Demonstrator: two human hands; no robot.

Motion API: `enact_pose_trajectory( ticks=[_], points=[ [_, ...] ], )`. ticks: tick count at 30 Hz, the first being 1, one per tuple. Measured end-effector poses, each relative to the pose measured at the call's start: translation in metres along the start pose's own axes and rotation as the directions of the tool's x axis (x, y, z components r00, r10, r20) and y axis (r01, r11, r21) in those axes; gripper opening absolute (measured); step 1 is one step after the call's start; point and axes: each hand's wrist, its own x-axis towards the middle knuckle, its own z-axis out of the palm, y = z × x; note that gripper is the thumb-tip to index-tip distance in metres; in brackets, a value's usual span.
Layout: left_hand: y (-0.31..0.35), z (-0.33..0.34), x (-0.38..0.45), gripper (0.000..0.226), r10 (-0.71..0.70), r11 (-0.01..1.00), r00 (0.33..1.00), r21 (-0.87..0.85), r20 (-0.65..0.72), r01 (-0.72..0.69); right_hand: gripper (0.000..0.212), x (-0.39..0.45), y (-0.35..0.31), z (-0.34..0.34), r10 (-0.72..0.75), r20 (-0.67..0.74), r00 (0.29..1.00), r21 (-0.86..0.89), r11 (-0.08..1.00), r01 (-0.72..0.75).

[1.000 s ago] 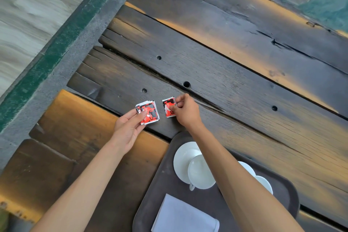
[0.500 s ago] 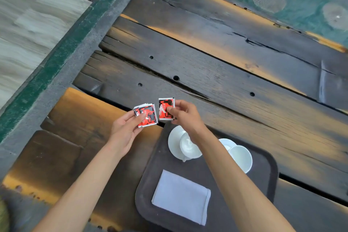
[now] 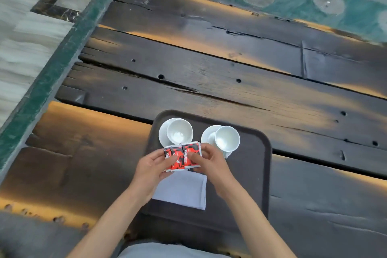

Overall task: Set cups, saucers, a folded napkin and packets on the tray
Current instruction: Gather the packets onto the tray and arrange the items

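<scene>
With cups and saucers already at 12 o'clock on the tray [image 3: 259, 174], the packets [image 3: 181, 156] should go down squared, flat, near the folded napkin [image 3: 182, 190] at 6. Left hand [image 3: 152, 168] and right hand [image 3: 211, 163] both pinch the fanned stack above the napkin's far edge

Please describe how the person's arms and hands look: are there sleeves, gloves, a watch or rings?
Both forearms are bare up to the picture's lower edge; no sleeve shows. The left hand and the right hand wear no gloves. No watch, bracelet or ring is visible on either wrist or on the fingers that show.
</scene>
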Motion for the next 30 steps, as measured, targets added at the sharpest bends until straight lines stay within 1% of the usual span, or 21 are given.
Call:
enact_pose_trajectory(
  ticks=[2, 6, 10, 12, 15, 17, 19, 22, 24, 25, 27, 30],
  points=[
    [-0.019, 0.02, -0.009, 0.037, -0.031, 0.999, 0.999, 0.019, 0.041, 0.03, 0.023, -0.016, 0.019, -0.023, 0.016, -0.044, 0.999, 0.002, 1.0, -0.016],
    [-0.056, 0.062, -0.021, 0.031, -0.106, 0.994, 0.979, 0.028, 0.173, 0.103, 0.022, -0.041, 0.061, -0.071, 0.063, -0.153, 0.986, 0.02, 0.998, -0.061],
    [-0.093, 0.104, -0.02, 0.027, -0.167, 0.98, 0.963, 0.138, 0.21, 0.14, 0.023, -0.054, 0.104, -0.114, 0.129, -0.247, 0.96, 0.03, 0.992, -0.125],
    [-0.113, 0.122, -0.016, 0.027, -0.183, 0.97, 0.966, 0.192, 0.18, 0.148, 0.023, -0.056, 0.122, -0.131, 0.151, -0.299, 0.942, 0.02, 0.988, -0.152],
    [-0.137, 0.142, -0.009, 0.024, -0.188, 0.955, 0.978, 0.251, 0.091, 0.16, 0.025, -0.054, 0.141, -0.15, 0.152, -0.349, 0.925, -0.007, 0.986, -0.165],
    [-0.149, 0.151, -0.005, 0.022, -0.171, 0.946, 0.985, 0.284, 0.035, 0.154, 0.026, -0.052, 0.15, -0.159, 0.14, -0.365, 0.921, -0.075, 0.981, -0.179],
    [-0.159, 0.157, -0.002, 0.022, -0.127, 0.929, 0.992, 0.351, -0.004, 0.12, 0.025, -0.049, 0.156, -0.164, 0.108, -0.372, 0.922, -0.164, 0.97, -0.18],
    [-0.168, 0.161, 0.001, 0.022, -0.045, 0.872, 0.998, 0.486, -0.048, 0.063, 0.024, -0.046, 0.162, -0.169, 0.055, -0.378, 0.924, -0.268, 0.949, -0.166],
    [-0.171, 0.164, 0.001, 0.021, 0.018, 0.806, 0.997, 0.592, -0.072, 0.028, 0.022, -0.045, 0.163, -0.171, 0.042, -0.375, 0.926, -0.334, 0.926, -0.177],
    [-0.172, 0.166, 0.001, 0.022, 0.058, 0.769, 0.995, 0.64, -0.085, 0.01, 0.022, -0.045, 0.162, -0.172, 0.035, -0.375, 0.926, -0.389, 0.901, -0.191],
    [-0.173, 0.168, -0.001, 0.024, 0.128, 0.699, 0.986, 0.715, -0.108, -0.013, 0.028, -0.046, 0.161, -0.172, 0.003, -0.377, 0.926, -0.534, 0.816, -0.22],
    [-0.173, 0.169, -0.002, 0.031, 0.174, 0.551, 0.98, 0.835, -0.098, -0.014, 0.035, -0.05, 0.159, -0.17, -0.055, -0.382, 0.923, -0.671, 0.703, -0.236]
  ],
)
